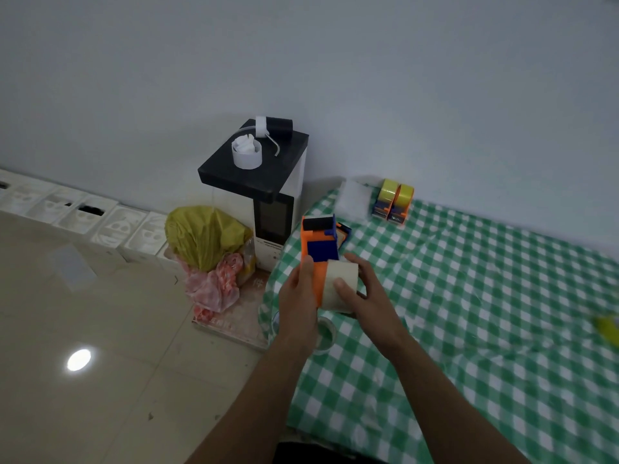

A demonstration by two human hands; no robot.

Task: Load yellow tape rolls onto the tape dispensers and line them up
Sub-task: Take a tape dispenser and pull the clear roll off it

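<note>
I hold an orange and blue tape dispenser (pixel 318 249) above the table's left edge. My left hand (pixel 298 293) grips its orange body from the left side. My right hand (pixel 365 293) grips a pale yellowish tape roll (pixel 340 283) that sits against the dispenser's lower part. Two dispensers loaded with yellow tape (pixel 392 202) stand side by side at the far end of the table, near the wall. A blurred yellow object (pixel 608 328) lies at the right edge of the view. Below my hands an empty-looking tape ring (pixel 325 333) rests on the cloth.
The table wears a green and white checked cloth (pixel 469 313). A white water dispenser with a black top (pixel 258 182) stands left of the table. Yellow and pink plastic bags (pixel 207 249) lie on the tiled floor beside it. White boxes (pixel 83 209) line the wall.
</note>
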